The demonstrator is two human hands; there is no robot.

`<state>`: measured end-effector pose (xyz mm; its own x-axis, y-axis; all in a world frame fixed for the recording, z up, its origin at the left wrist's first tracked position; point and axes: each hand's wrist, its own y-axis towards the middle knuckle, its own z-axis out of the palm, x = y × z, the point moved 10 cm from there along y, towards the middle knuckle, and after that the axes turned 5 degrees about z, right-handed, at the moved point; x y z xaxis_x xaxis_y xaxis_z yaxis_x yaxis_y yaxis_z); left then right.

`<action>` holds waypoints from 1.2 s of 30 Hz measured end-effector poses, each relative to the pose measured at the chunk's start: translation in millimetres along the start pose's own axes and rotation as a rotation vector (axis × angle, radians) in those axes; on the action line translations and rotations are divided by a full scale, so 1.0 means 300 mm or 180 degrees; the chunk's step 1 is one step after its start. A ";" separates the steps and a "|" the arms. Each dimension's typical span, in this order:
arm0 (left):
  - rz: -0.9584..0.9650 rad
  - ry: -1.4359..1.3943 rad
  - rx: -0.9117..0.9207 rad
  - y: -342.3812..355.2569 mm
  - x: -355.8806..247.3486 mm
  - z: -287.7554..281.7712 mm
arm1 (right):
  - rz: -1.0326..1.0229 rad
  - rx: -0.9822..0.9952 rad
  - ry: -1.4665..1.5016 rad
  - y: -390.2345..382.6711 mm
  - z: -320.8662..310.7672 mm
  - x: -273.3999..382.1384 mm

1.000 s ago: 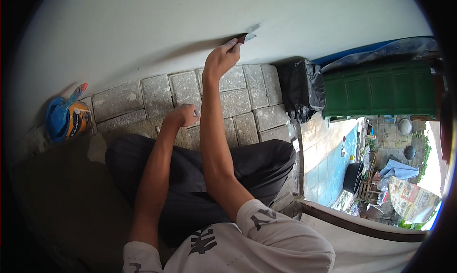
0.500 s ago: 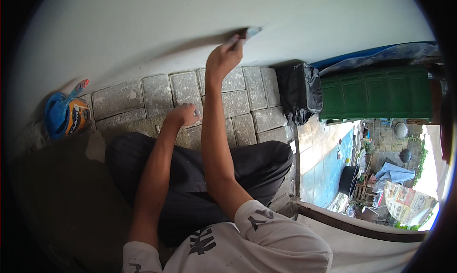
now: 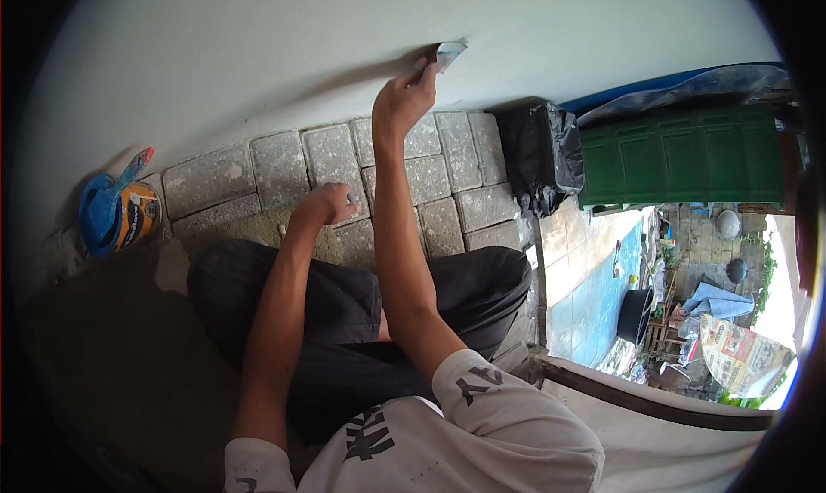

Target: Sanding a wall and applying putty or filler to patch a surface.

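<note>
My right hand [image 3: 403,101] is raised and grips a small flat scraper [image 3: 449,54], whose blade lies against the white wall [image 3: 258,54]. My left hand [image 3: 329,203] hangs lower over the grey paving blocks [image 3: 284,162], fingers curled around something small and pale that I cannot make out. I sit with legs in black trousers [image 3: 344,312] folded below my arms.
An open blue tub [image 3: 116,218] with a tool handle sticking out stands at the left by the wall. A black bag [image 3: 538,153] and a green crate [image 3: 688,153] sit at the right. Beyond a ledge lies a yard far below.
My right hand has slid the scraper a little up and to the right along the wall. The left hand has stayed put.
</note>
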<state>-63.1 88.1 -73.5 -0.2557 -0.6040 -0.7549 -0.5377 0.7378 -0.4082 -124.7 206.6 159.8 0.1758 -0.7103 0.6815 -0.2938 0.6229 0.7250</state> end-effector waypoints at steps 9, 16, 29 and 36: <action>-0.0060 0.0006 -0.0066 0.003 0.026 0.008 | 0.0247 0.0254 0.0064 0.035 0.027 0.037; -0.0022 -0.0028 -0.0224 -0.010 0.030 0.002 | 0.0552 0.0390 -0.0028 0.036 0.033 0.006; 0.0099 0.0049 -0.0056 0.025 0.025 0.022 | 0.0076 0.0174 -0.0070 0.083 0.019 0.044; -0.0021 -0.0023 0.0032 0.026 0.064 0.045 | -0.0786 -0.0288 0.0057 0.044 -0.014 0.179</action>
<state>-61.3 86.3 -98.2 -0.2465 -0.6066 -0.7558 -0.5312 0.7369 -0.4182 -115.3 178.1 206.5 0.2486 -0.8390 0.4840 -0.1549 0.4588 0.8749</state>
